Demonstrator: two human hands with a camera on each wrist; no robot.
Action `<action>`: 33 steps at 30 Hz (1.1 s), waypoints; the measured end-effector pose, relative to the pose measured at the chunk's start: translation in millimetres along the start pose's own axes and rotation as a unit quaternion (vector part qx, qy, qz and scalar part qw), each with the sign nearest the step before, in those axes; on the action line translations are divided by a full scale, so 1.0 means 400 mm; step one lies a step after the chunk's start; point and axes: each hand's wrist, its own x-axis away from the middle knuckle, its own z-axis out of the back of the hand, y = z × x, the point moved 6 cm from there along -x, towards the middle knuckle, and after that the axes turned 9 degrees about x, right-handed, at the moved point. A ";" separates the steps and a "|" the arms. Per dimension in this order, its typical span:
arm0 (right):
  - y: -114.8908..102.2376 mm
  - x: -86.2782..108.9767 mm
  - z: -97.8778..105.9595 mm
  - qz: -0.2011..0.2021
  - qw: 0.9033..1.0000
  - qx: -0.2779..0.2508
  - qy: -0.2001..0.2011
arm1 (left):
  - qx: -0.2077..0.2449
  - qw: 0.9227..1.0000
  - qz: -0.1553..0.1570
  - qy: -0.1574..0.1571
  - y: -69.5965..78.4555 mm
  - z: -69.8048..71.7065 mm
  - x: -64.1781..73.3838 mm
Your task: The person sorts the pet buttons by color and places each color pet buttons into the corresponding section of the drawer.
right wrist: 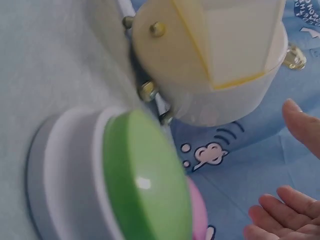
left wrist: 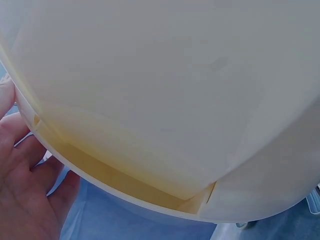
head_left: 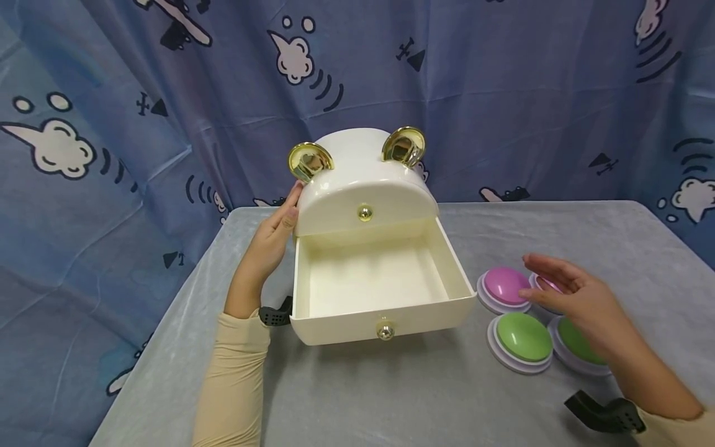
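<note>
A glossy white box with two round gold ears stands on the table, its drawer pulled out toward me and bare inside. My left hand rests against the box's left side, fingers extended; in the left wrist view, its fingers lie at the edge of the white shell. My right hand hovers at the right over domed push buttons, thumb close to a pink one. A second pink button is partly hidden behind that hand. Nearer me sit two green buttons, one partly covered.
A grey cloth-covered table lies underneath. Behind it hangs a blue patterned curtain. Gold knobs stick out from the drawer front and the box front. Dark straps circle both wrists.
</note>
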 end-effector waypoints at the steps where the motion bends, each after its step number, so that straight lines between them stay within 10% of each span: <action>1: 0.003 -0.002 -0.003 0.001 1.000 0.000 0.000 | 0.000 1.000 0.000 0.000 -0.001 0.000 -0.001; 33: 0.016 -0.040 -0.083 -0.019 0.997 0.059 -0.040 | 0.011 1.000 -0.004 -0.006 -0.006 0.003 0.000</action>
